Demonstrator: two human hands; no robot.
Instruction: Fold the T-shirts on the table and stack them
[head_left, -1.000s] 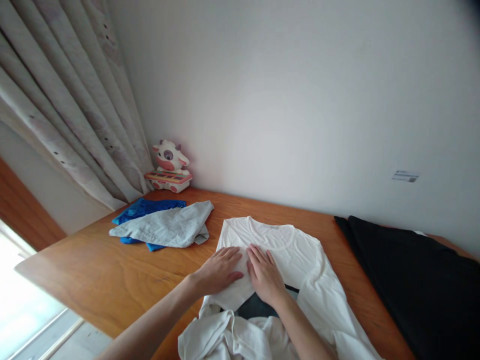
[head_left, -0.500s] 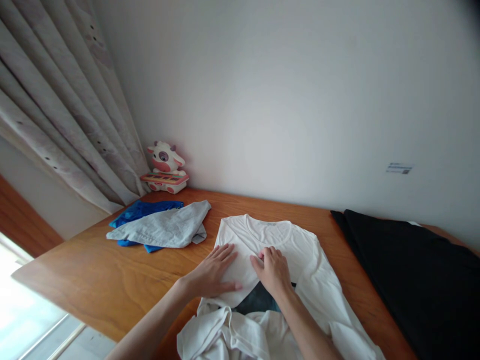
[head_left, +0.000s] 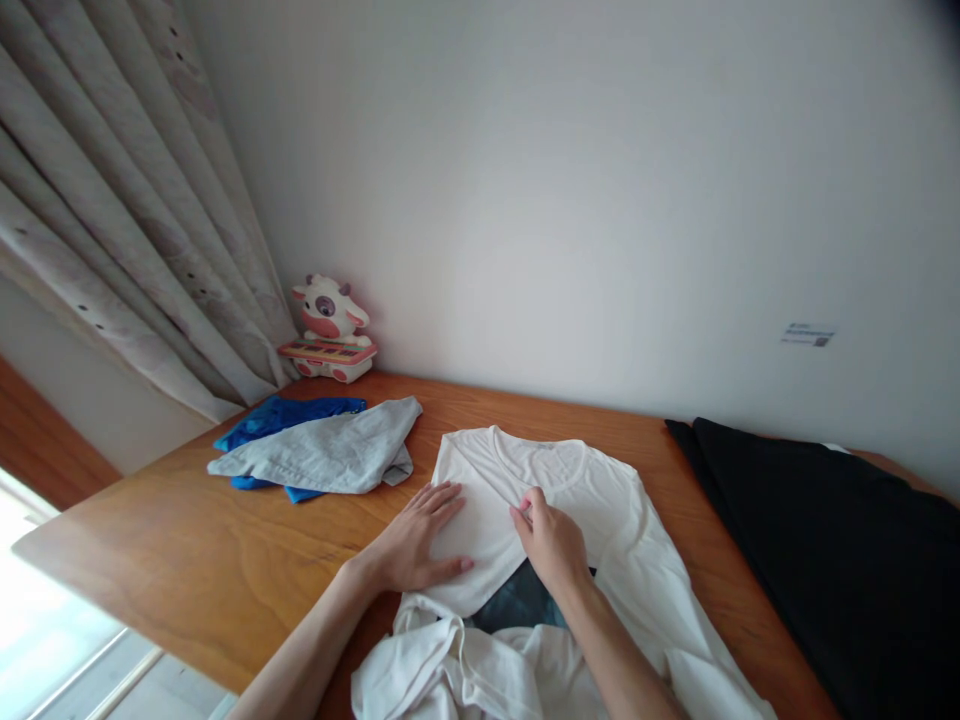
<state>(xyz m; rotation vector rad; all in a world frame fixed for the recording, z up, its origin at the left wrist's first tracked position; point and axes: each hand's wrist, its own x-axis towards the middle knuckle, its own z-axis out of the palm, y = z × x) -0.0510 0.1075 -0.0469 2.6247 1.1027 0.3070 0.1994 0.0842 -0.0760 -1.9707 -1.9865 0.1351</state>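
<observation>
A white long-sleeved shirt [head_left: 630,540] lies on the wooden table with its round neckline away from me. Its left side is folded inward over the chest, partly covering a dark print [head_left: 517,600]. My left hand [head_left: 424,540] rests flat on the folded part near its left edge, fingers spread. My right hand [head_left: 551,535] is closed in a pinch on the edge of the folded cloth, just below the neckline. Closer to me, the lower part of the shirt is bunched up between my forearms.
Grey cloth [head_left: 322,450] lies over a blue garment [head_left: 274,420] on the left of the wooden table [head_left: 172,560]. A cow toy with a keyboard [head_left: 330,330] stands in the back corner by the curtain [head_left: 127,200]. Black cloth [head_left: 840,540] covers the right side.
My right hand's thumb and fingers have drawn closer together on the fold's edge. My left hand has slid slightly to the left. The view has shifted a little.
</observation>
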